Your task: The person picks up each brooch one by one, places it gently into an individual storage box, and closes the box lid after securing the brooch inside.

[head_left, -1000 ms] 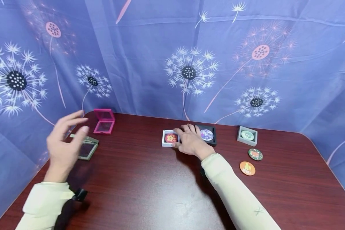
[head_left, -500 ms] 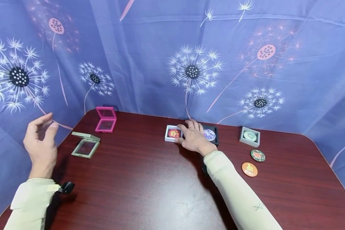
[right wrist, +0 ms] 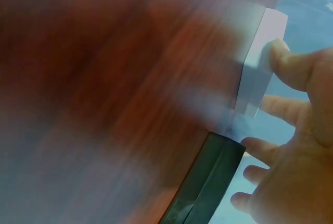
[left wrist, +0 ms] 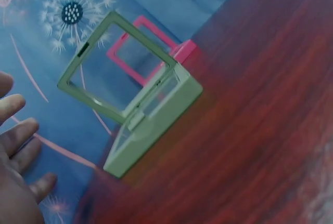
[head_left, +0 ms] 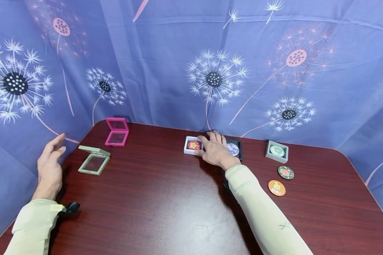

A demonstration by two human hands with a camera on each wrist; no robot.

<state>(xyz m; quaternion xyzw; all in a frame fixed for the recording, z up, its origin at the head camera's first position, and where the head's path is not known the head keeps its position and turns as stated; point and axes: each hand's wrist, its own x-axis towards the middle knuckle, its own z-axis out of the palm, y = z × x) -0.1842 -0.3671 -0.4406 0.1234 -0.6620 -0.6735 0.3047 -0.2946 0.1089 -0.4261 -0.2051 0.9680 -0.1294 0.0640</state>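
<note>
My right hand (head_left: 215, 152) is at the back of the table, pinching a small white display case (head_left: 190, 151) by its right end. The thumb presses the case's front side (right wrist: 260, 60), and the index finger is behind it. Inside shows a red round badge (head_left: 194, 145) with a yellow figure. Beside that hand lies a black case (head_left: 237, 142) with a purple-patterned badge, partly covered. My left hand (head_left: 49, 170) hovers over the left edge, fingers loosely bent and holding nothing. To its right stands a lidded green case (left wrist: 156, 135), lid raised, with no badge seen inside.
A pink case (head_left: 117, 131) stands raised-lidded at the back left. Toward the right are a grey case (head_left: 282, 158) holding a pale green badge, a dark green badge (head_left: 286, 172) and an orange badge (head_left: 276, 188). A blue curtain (head_left: 166, 71) borders the back.
My left hand has drawn away leftward from the green case. The white case has slid slightly back toward the curtain under my right hand, lining up more with the black case.
</note>
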